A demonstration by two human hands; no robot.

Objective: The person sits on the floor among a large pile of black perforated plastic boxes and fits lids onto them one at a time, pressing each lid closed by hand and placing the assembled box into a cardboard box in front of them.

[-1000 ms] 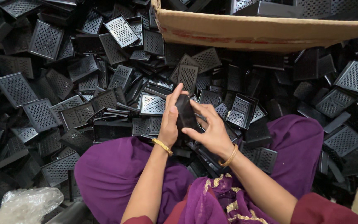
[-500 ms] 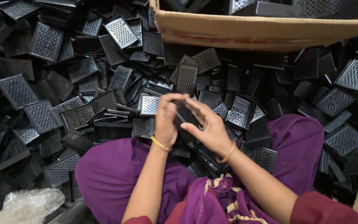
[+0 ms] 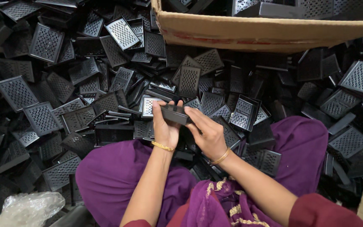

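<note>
The perforated plastic trays heaped all around are black, their flat faces patterned with rows of small holes that catch a grey sheen, and the tray between the hands is the same black. The cardboard box is tan with a faded red stripe along its side. The garment is deep purple with gold embroidery, the bangles gold, the sleeve maroon, and the plastic bag clear-whitish.

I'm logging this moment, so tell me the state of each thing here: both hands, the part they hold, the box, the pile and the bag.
Left hand: gripping the black part.
Right hand: gripping the same part.
Black part: held edge-on, off the pile.
Cardboard box: open, black parts inside.
Pile: loose, jumbled perforated black pieces.
Plastic bag: crumpled.
</note>
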